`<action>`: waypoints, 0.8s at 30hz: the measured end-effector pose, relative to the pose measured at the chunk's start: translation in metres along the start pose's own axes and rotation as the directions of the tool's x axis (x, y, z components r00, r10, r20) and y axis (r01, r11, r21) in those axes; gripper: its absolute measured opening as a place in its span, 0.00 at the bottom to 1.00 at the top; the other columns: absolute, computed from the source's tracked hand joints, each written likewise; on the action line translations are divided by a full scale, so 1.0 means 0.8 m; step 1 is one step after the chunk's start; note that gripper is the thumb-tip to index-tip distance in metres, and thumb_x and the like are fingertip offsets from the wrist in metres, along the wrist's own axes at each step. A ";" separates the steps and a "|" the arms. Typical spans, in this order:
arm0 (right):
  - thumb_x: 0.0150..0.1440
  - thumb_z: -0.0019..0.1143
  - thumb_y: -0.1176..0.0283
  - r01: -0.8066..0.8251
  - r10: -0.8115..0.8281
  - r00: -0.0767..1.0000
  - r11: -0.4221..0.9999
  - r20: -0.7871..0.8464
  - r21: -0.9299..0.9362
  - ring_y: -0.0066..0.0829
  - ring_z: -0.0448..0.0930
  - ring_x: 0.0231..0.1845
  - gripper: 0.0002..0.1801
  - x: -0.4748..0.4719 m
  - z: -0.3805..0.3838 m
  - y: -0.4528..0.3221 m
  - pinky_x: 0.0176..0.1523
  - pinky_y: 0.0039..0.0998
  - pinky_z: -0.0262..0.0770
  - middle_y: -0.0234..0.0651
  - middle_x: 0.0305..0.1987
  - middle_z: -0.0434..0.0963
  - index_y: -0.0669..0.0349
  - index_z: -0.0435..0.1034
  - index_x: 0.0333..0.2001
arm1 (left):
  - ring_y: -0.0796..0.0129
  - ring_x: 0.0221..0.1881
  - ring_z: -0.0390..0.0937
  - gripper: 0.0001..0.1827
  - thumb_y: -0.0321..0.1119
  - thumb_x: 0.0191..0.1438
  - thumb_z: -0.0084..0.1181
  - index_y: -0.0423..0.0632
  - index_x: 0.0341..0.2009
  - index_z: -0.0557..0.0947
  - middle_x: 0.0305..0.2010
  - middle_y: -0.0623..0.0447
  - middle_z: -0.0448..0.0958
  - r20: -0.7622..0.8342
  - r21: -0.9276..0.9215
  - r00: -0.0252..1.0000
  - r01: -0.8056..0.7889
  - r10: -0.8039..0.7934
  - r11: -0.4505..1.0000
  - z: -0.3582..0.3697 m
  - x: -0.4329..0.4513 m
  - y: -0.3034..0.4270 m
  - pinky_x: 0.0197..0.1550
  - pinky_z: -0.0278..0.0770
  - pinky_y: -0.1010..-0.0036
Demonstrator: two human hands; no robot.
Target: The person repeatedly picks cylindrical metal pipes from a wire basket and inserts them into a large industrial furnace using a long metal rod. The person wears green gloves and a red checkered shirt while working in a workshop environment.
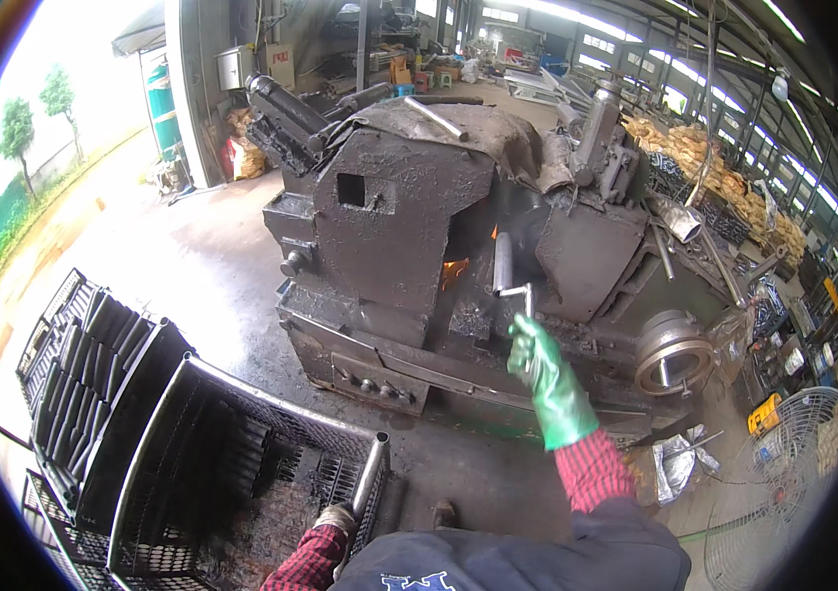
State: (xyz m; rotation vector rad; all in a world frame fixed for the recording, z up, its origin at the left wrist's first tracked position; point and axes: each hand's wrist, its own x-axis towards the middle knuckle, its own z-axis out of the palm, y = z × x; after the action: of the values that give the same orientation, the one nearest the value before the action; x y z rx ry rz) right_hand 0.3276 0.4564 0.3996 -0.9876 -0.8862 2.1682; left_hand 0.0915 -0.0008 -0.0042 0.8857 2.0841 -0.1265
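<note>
My right hand point(535, 357), in a green rubber glove, is closed on a bent metal rod point(529, 299) shaped like a crank. The rod's far end meets the lower end of a metal tube point(503, 263) in the opening of a large grimy machine point(404, 229). An orange glow point(454, 272) shows inside the machine, left of the tube. My left hand point(335, 519), in a pale glove, is at the right side of a metal mesh cart point(242, 384); its fingers are mostly hidden, so its grip is unclear.
A rack of dark tubes point(87, 377) stands at the left. A short metal bar point(436, 118) lies on the machine's cloth cover. A handwheel point(674, 366) projects at the machine's right. A floor fan point(779, 495) and a crumpled silver bag point(674, 467) are at the lower right.
</note>
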 end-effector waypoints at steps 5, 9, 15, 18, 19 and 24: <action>0.71 0.52 0.53 0.055 -0.061 0.991 0.997 -0.123 -0.052 0.16 0.59 0.12 0.18 0.133 -0.013 -0.061 0.19 0.24 0.61 0.15 0.13 0.59 0.51 0.71 0.31 | 0.48 0.62 0.79 0.21 0.40 0.58 0.56 0.56 0.56 0.86 0.61 0.42 0.81 -0.031 -0.158 0.999 0.031 -0.036 0.987 -0.038 -0.036 0.034 0.63 0.78 0.55; 0.71 0.53 0.52 0.095 -0.101 0.984 0.994 -0.149 -0.048 0.16 0.60 0.13 0.19 0.190 0.014 -0.040 0.20 0.25 0.60 0.15 0.15 0.61 0.52 0.72 0.31 | 0.46 0.62 0.79 0.21 0.40 0.58 0.57 0.57 0.56 0.86 0.60 0.42 0.81 -0.004 -0.131 1.000 0.009 -0.010 0.991 -0.016 -0.016 0.014 0.64 0.78 0.54; 0.66 0.63 0.57 0.047 -0.049 0.999 0.984 0.006 0.169 0.10 0.65 0.14 0.14 0.116 0.024 -0.006 0.19 0.18 0.65 0.13 0.15 0.63 0.53 0.72 0.35 | 0.48 0.63 0.79 0.21 0.41 0.58 0.57 0.57 0.56 0.86 0.61 0.43 0.81 0.020 -0.092 0.998 0.057 -0.056 0.994 -0.028 -0.035 0.021 0.64 0.77 0.54; 0.64 0.65 0.58 0.010 -0.010 1.000 0.977 -0.004 0.212 0.11 0.55 0.12 0.15 0.047 0.006 0.012 0.16 0.17 0.54 0.12 0.14 0.54 0.54 0.71 0.34 | 0.48 0.63 0.79 0.21 0.40 0.59 0.56 0.57 0.57 0.86 0.62 0.43 0.80 0.002 -0.129 1.000 0.017 -0.017 0.991 -0.022 -0.024 0.014 0.64 0.77 0.54; 0.65 0.64 0.57 0.028 -0.043 0.997 0.976 0.063 0.218 0.12 0.53 0.11 0.15 0.000 -0.005 0.008 0.16 0.17 0.52 0.12 0.13 0.53 0.54 0.71 0.33 | 0.49 0.63 0.79 0.22 0.40 0.58 0.56 0.56 0.56 0.86 0.62 0.43 0.81 0.040 -0.023 0.997 0.062 -0.061 0.998 -0.008 0.013 0.014 0.63 0.78 0.56; 0.73 0.51 0.55 -0.091 0.054 0.981 0.976 0.188 0.199 0.13 0.55 0.09 0.19 -0.105 -0.033 0.053 0.17 0.23 0.53 0.13 0.10 0.54 0.55 0.74 0.34 | 0.48 0.59 0.82 0.22 0.42 0.54 0.59 0.53 0.52 0.88 0.58 0.41 0.82 0.092 0.077 0.992 -0.098 0.091 0.992 -0.024 0.000 0.009 0.59 0.81 0.56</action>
State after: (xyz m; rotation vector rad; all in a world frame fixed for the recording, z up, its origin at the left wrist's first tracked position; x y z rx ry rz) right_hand 0.3851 0.3785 0.3880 -0.7405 -0.6962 2.3859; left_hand 0.0834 0.0120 0.0097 1.0089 1.9632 -0.1977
